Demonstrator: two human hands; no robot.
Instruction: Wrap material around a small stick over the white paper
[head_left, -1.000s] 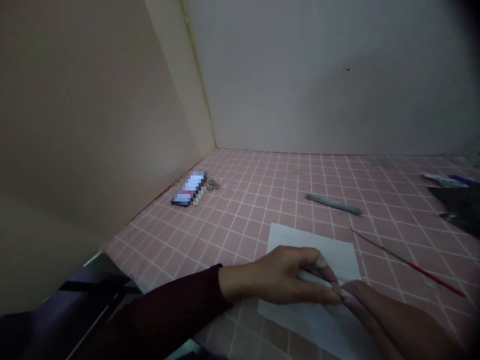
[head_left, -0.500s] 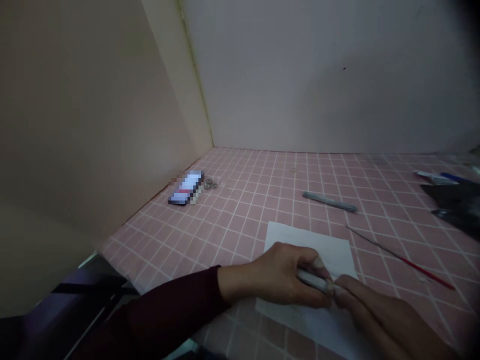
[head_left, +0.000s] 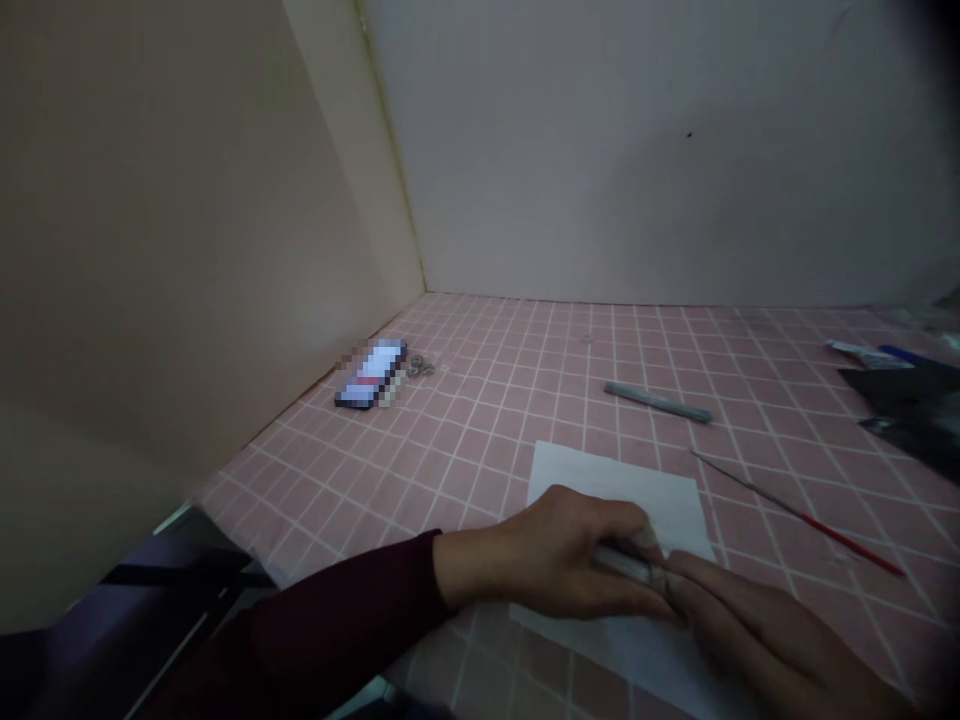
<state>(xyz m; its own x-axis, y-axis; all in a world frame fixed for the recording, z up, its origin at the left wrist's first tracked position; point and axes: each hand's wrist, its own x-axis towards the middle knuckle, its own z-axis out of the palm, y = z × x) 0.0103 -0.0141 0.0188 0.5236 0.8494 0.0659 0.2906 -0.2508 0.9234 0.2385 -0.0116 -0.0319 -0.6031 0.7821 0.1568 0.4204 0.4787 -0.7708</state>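
Note:
My left hand (head_left: 570,555) is closed around a pale grey stick (head_left: 621,564), its thumb and fingers on either side. Against the stick's right end presses my right hand (head_left: 742,610), fingers pinched together. Something small and pale sits where the fingertips of both hands meet, too hidden to make out. Under the hands lies a white sheet of paper (head_left: 619,478). To the right of the paper is a thin tool with a red handle (head_left: 851,543) and a slender grey shaft. Beyond the paper rests a flat grey bar (head_left: 656,402).
A phone (head_left: 371,373) with a lit screen lies at the left by the wall, beside several small ring-shaped pieces (head_left: 420,366). Black sheet-like material (head_left: 900,395) and a blue item (head_left: 907,355) are at the far right. Walls border the pink checked tabletop (head_left: 480,430) behind and left.
Both hands stay together over the paper. The fingers of my left hand have shifted slightly around the stick, covering a bit more of it. The other things lie as before.

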